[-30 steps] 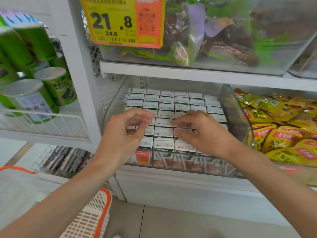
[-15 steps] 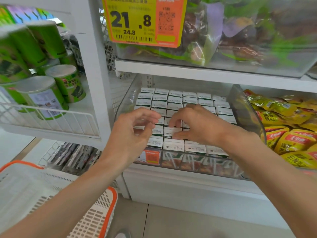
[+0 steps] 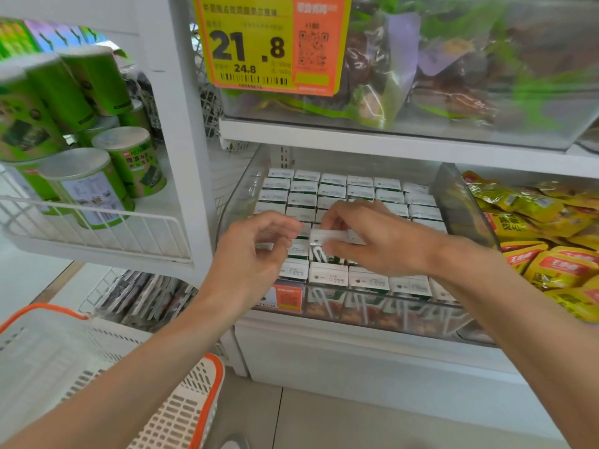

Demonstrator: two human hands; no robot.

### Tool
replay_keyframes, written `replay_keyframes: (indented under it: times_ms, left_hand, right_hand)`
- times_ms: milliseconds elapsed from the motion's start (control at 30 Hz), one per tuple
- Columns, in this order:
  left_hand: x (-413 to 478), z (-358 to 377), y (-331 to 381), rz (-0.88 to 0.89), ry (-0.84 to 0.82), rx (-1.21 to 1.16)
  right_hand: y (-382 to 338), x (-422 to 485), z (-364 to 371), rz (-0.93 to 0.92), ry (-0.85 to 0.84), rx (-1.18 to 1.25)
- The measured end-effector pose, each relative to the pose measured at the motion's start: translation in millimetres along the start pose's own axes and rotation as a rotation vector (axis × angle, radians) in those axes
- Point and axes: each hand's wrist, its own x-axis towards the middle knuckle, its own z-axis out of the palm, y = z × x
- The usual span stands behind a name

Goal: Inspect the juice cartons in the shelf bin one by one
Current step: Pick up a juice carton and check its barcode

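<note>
In a shop, facing white shelving (image 3: pixel 389 147) above a pale tiled floor (image 3: pixel 308 426). On the middle shelf, a clear bin (image 3: pixel 240 196) packed with rows of white-topped cartons (image 3: pixel 334 179), upright and side against side. Above it, a second clear bin (image 3: pixel 486 131) of bagged goods behind a yellow-and-orange price tag (image 3: pixel 269 43) marked 21.8. To the left, green cans (image 3: pixel 129 160) behind a white wire rail (image 3: pixel 97 222). To the right, yellow packs (image 3: pixel 551 264) in the neighbouring bin. At lower left, a white basket (image 3: pixel 194 400) with an orange rim.

Toward the front middle of the bin, one carton (image 3: pixel 327 237) raised above its neighbours. Pinched at its top by the right hand (image 3: pixel 382 244), thumb on the near edge, fingers over the far edge. Green side and a straw showing below the white top. Just left of it, the left hand (image 3: pixel 256 251), hovering over the left-hand rows with fingers loosely curled, nothing held. Fingertips near the raised carton but apart from it.

Low clear front wall of the bin, crossed by the right forearm, front row of cartons right against it. Left wall close beside the left hand, right wall well apart from the right hand. Upper shelf edge well above the knuckles. Back rows uncovered.
</note>
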Motion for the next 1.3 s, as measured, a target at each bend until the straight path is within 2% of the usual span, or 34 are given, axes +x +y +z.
replay_keyframes:
  times_ms: [100,233,400,533,900,1067,1300]
  left_hand:
    - [-0.8,1.6,0.5,0.024,-0.049,-0.024]
    - [-3.1,6.4,8.1,0.098,-0.196,-0.051]
    - [-2.4,10.4,19.1,0.133,-0.114,-0.196]
    - [-3.1,14.8,25.2,0.069,-0.098,-0.301]
    - [-3.9,31.7,31.8,-0.005,-0.184,-0.344]
    - [-3.9,34.8,33.1,-0.053,-0.210,-0.487]
    - [-5.6,33.5,30.7,-0.075,-0.335,-0.508]
  right_hand:
    - [-2.4,-3.0,-1.1,-0.082,0.178,0.114]
    - [-8.6,-15.0,3.0,-0.177,0.409,0.250]
    - [-14.9,-32.6,6.2,-0.149,0.644,0.535]
    - [-10.5,-46.9,10.0,-0.001,0.635,0.779]
    - [7.4,-66.9,31.1,0.110,0.630,0.904]
    - [11.5,-68.7,34.8,0.151,0.658,1.038]
    - [5.9,-63.7,36.2,0.209,0.488,1.178]
